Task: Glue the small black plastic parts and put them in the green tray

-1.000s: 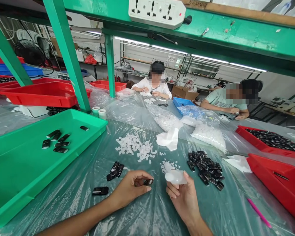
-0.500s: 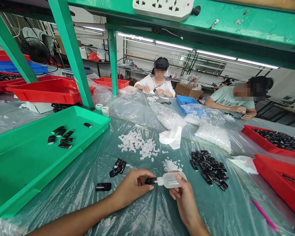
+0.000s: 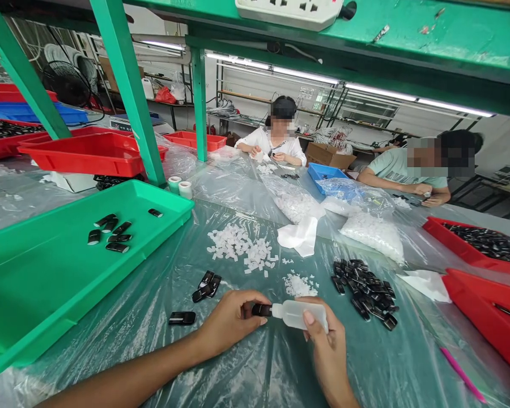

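Note:
Between the thumb and fingers of my left hand (image 3: 232,320) is a small black casing (image 3: 261,310), its end turned to the right. My right hand (image 3: 325,334) grips a translucent white squeeze bottle (image 3: 300,314), lying level with its nozzle end against the casing. The nozzle tip itself is hidden at the casing's end. Left of my left hand lie a single black casing (image 3: 182,318) and a little cluster of casings (image 3: 206,286). A larger pile of black casings (image 3: 365,292) lies right of the bottle. Small white pieces (image 3: 240,247) and finer white bits (image 3: 300,285) lie beyond my hands.
A green tray (image 3: 89,294) with several black casings stands at the left. Red trays (image 3: 488,317) line the right side, near a pink stick (image 3: 463,374). A bag of white pieces (image 3: 374,235) lies farther back. Two people sit across the table. A green frame (image 3: 130,90) rises overhead.
The bottle has shifted slightly right, its nozzle now closer up against the casing. My right hand's grip has moved toward the bottle's base. The whole view has shifted a little.

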`<state>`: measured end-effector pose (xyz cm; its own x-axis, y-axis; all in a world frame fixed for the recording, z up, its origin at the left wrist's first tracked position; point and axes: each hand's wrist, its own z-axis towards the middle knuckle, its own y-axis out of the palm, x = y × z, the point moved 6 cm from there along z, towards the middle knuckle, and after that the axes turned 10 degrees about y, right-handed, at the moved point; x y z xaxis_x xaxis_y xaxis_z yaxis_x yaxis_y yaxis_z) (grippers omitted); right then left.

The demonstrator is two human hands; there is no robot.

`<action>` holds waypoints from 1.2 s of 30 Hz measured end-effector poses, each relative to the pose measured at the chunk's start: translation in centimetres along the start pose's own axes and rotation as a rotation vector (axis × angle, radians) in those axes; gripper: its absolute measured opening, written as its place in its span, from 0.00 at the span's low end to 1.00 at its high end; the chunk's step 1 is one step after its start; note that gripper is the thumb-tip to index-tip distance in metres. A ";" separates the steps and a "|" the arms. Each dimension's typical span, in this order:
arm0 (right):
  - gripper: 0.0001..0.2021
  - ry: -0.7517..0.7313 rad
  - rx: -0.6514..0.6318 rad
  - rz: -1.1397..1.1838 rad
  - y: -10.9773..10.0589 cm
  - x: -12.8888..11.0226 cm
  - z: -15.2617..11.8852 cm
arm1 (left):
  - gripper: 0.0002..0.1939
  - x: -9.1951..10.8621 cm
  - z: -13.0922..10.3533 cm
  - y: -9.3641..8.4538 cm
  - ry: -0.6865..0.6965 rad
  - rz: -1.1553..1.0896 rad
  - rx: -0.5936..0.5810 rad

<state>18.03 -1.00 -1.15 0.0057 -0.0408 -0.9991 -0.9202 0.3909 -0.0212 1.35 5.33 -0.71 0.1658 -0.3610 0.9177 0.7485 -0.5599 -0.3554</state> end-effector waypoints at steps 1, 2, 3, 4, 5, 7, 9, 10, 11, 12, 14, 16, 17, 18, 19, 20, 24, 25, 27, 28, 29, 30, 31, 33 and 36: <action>0.12 -0.005 0.001 -0.003 0.0 0.0 0.0 | 0.09 0.1 0.0 0.0 0.001 -0.002 -0.002; 0.13 -0.008 -0.001 -0.006 0.0 -0.1 0.0 | 0.09 0.1 0.0 0.0 0.002 -0.001 -0.003; 0.13 -0.009 -0.005 -0.011 0.0 -0.1 0.0 | 0.09 0.1 0.1 0.0 0.003 0.002 -0.006; 0.13 -0.011 -0.009 -0.017 0.0 -0.2 0.0 | 0.09 0.1 0.1 0.0 0.004 0.007 -0.009; 0.13 -0.015 -0.011 -0.026 0.1 -0.2 0.0 | 0.09 0.1 0.1 0.0 0.007 0.015 -0.012; 0.13 -0.030 -0.006 -0.045 0.1 -0.4 -0.1 | 0.09 0.1 0.1 0.0 0.011 0.031 -0.015; 0.12 -0.047 0.009 -0.062 0.0 -0.5 -0.1 | 0.09 0.1 0.0 0.0 0.015 0.039 -0.016; 0.12 -0.053 0.017 -0.067 0.0 -0.6 -0.2 | 0.09 0.1 0.0 0.0 0.018 0.040 -0.016; 0.13 -0.057 0.024 -0.070 0.0 -0.6 -0.2 | 0.09 0.1 0.0 0.0 0.022 0.040 -0.016; 0.13 -0.059 0.030 -0.073 0.0 -0.7 -0.2 | 0.09 0.1 0.0 0.0 0.025 0.041 -0.014; 0.13 -0.058 0.034 -0.078 0.0 -0.8 -0.2 | 0.09 0.2 0.0 0.0 0.032 0.044 -0.007; 0.13 -0.060 0.037 -0.084 0.0 -0.8 -0.3 | 0.08 0.2 0.0 0.0 0.036 0.051 -0.002; 0.13 -0.064 0.040 -0.088 0.0 -0.9 -0.3 | 0.08 0.2 0.0 -0.1 0.038 0.057 -0.001; 0.13 -0.068 0.044 -0.093 0.0 -1.0 -0.3 | 0.08 0.3 0.0 -0.1 0.040 0.063 0.000; 0.13 -0.072 0.047 -0.099 0.0 -1.0 -0.3 | 0.08 0.3 0.0 -0.1 0.043 0.068 -0.001; 0.13 -0.074 0.050 -0.105 0.0 -1.0 -0.3 | 0.08 0.3 0.0 -0.1 0.045 0.072 -0.002; 0.12 -0.066 0.041 -0.104 -0.1 -0.8 -0.2 | 0.10 0.5 -0.1 -0.1 0.054 0.061 -0.029; 0.12 -0.065 0.038 -0.098 -0.1 -0.7 -0.2 | 0.11 0.5 -0.1 0.0 0.056 0.053 -0.044; 0.12 -0.069 0.036 -0.088 -0.1 -0.8 -0.3 | 0.12 0.5 -0.2 0.1 0.063 0.046 -0.071; 0.12 -0.073 0.034 -0.088 -0.1 -0.9 -0.3 | 0.12 0.5 -0.2 0.2 0.069 0.053 -0.080; 0.12 -0.080 0.033 -0.090 -0.1 -1.0 -0.4 | 0.11 0.5 -0.1 0.2 0.077 0.066 -0.085; 0.12 -0.084 0.032 -0.093 -0.1 -1.1 -0.4 | 0.11 0.6 -0.1 0.2 0.087 0.084 -0.086; 0.12 -0.086 0.032 -0.096 -0.1 -1.2 -0.5 | 0.10 0.6 -0.1 0.2 0.097 0.102 -0.087; 0.13 -0.083 0.036 -0.097 -0.1 -1.2 -0.5 | 0.09 0.6 0.0 0.2 0.111 0.125 -0.079; 0.14 -0.083 0.042 -0.108 -0.2 -1.2 -0.5 | 0.08 0.6 0.0 0.2 0.110 0.114 -0.063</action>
<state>17.98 -1.53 0.05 0.1379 -0.0098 -0.9904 -0.8953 0.4264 -0.1288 1.60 5.06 -0.20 0.1732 -0.5023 0.8472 0.6865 -0.5552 -0.4695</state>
